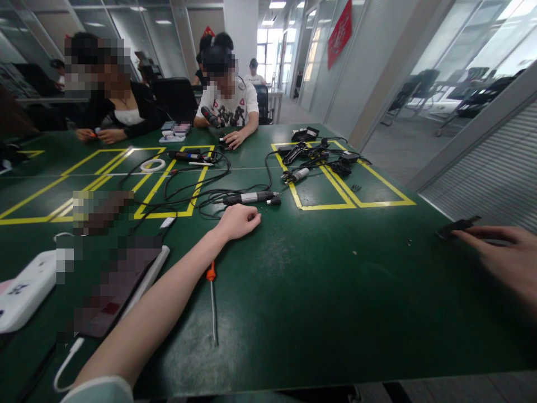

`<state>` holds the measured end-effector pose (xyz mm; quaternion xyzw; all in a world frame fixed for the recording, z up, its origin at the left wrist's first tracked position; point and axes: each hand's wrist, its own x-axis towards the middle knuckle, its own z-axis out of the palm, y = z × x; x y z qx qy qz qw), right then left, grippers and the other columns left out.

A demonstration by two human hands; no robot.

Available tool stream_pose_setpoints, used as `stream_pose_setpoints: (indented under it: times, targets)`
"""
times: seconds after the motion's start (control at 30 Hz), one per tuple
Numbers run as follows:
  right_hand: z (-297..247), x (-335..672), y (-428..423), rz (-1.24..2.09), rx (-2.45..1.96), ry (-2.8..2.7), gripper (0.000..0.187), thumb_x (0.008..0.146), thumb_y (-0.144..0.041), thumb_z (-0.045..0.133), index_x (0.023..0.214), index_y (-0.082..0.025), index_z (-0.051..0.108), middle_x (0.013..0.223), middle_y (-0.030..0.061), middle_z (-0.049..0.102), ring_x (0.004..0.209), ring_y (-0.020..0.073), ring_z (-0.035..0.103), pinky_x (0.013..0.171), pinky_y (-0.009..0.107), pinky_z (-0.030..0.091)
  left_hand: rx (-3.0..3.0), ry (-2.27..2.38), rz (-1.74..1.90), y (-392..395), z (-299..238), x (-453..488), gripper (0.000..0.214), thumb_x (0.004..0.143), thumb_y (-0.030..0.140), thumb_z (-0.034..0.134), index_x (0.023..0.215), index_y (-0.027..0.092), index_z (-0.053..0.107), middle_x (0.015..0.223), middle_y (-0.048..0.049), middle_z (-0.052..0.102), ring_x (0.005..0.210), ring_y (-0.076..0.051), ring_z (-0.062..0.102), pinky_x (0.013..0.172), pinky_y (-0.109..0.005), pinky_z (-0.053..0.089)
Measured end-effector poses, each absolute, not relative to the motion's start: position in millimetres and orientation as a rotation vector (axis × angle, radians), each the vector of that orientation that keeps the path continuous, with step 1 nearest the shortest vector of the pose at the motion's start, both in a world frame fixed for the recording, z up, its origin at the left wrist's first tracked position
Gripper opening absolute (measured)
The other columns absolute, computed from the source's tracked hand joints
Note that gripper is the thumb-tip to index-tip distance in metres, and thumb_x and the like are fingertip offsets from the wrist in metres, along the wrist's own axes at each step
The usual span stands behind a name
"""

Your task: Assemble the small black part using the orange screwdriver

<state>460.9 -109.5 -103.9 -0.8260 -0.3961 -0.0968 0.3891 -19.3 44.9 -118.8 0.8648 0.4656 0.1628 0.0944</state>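
My left hand [239,220] rests on the green table [319,291] with its fingers curled into a loose fist; whatever is inside is hidden. Just beyond its knuckles lies a black and silver corded hand tool [251,197]. A thin screwdriver with an orange collar [213,305] lies partly under my left forearm. At the right edge, my right hand [503,257] lies low with fingers stretched out. Its fingertips reach a small flat black part [457,226] at the table's edge.
Yellow tape boxes mark the table. One on the right holds black tools and cables [319,159]; tangled cords [188,193] fill the middle. A white device [25,288] and a phone sit near left. Two people sit at the far side, one with a hand [232,139] on the table.
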Motion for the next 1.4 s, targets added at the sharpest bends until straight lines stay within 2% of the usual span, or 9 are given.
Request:
stream_pose_setpoints:
  times: [0.13,0.27,0.4,0.63,0.8,1.0,1.17,1.27,1.4]
  targets:
    - [-103,456,-110,-0.149,-2.075,-0.929,0.018,0.056,-0.039,0.068,0.06,-0.025,0.057,0.069,0.006,0.065,0.068,0.0297,0.064,0.065,0.042,0.051,2.559,1.382,0.484,45,-119,-19,0.035,0.093,0.036,0.05,0.065,0.02,0.064,0.065,-0.0047,0.068,0.063,-0.018,0.058,0.06,-0.029,0.028]
    - [-105,462,-109,-0.213,-2.044,-1.064,0.016,0.059,-0.039,0.065,0.059,-0.025,0.057,0.075,0.0081,0.067,0.068,0.0285,0.064,0.062,0.039,0.05,2.56,1.383,0.486,45,-119,-19,0.036,0.093,0.036,0.05,0.064,0.019,0.063,0.065,-0.0047,0.068,0.063,-0.018,0.058,0.06,-0.029,0.028]
    - [-115,480,-107,-0.375,-2.06,-1.26,0.024,0.062,-0.047,0.059,0.057,-0.024,0.059,0.078,0.0103,0.069,0.062,0.0263,0.062,0.055,0.037,0.048,2.567,1.385,0.485,45,-120,-19,0.036,0.093,0.036,0.05,0.064,0.019,0.064,0.066,-0.005,0.069,0.064,-0.019,0.06,0.06,-0.029,0.028]
    - [-126,492,-112,-0.754,-2.107,-1.601,0.039,0.078,-0.049,0.046,0.075,-0.019,0.072,0.092,0.014,0.078,0.068,0.0281,0.069,0.04,0.029,0.032,2.581,1.383,0.485,46,-121,-19,0.036,0.093,0.036,0.05,0.065,0.019,0.066,0.066,-0.0048,0.069,0.064,-0.019,0.06,0.059,-0.03,0.028]
    - [-125,490,-114,-0.904,-2.137,-1.629,0.044,0.087,-0.046,0.045,0.082,-0.016,0.076,0.093,0.0136,0.078,0.065,0.026,0.067,0.038,0.028,0.028,2.576,1.387,0.488,46,-121,-19,0.036,0.093,0.035,0.05,0.065,0.019,0.066,0.066,-0.0047,0.07,0.063,-0.018,0.06,0.059,-0.029,0.029]
    - [-129,493,-111,-0.91,-2.147,-1.589,0.046,0.088,-0.048,0.044,0.081,-0.015,0.076,0.092,0.0139,0.077,0.06,0.0249,0.064,0.037,0.029,0.03,2.575,1.379,0.495,46,-121,-20,0.037,0.094,0.036,0.05,0.065,0.019,0.066,0.066,-0.0045,0.069,0.063,-0.018,0.06,0.06,-0.029,0.03]
    - [-131,495,-111,-0.859,-2.163,-1.587,0.036,0.086,-0.045,0.048,0.079,-0.019,0.073,0.092,0.0124,0.075,0.06,0.0254,0.061,0.038,0.029,0.027,2.572,1.382,0.491,46,-121,-20,0.037,0.093,0.036,0.05,0.066,0.019,0.067,0.065,-0.0043,0.069,0.063,-0.018,0.06,0.06,-0.029,0.03]
    - [-131,500,-109,-0.827,-2.088,-1.554,0.03,0.083,-0.043,0.052,0.075,-0.021,0.071,0.091,0.0142,0.073,0.072,0.0303,0.066,0.043,0.032,0.035,2.569,1.388,0.489,46,-121,-20,0.037,0.093,0.036,0.05,0.066,0.019,0.067,0.065,-0.0045,0.069,0.062,-0.018,0.059,0.06,-0.029,0.029]
    - [-130,507,-105,-0.711,-1.954,-1.516,0.023,0.075,-0.043,0.058,0.066,-0.023,0.064,0.09,0.0142,0.072,0.085,0.0341,0.069,0.059,0.041,0.051,2.567,1.387,0.486,46,-121,-19,0.036,0.092,0.036,0.05,0.066,0.019,0.067,0.064,-0.0046,0.068,0.062,-0.019,0.058,0.06,-0.029,0.029]
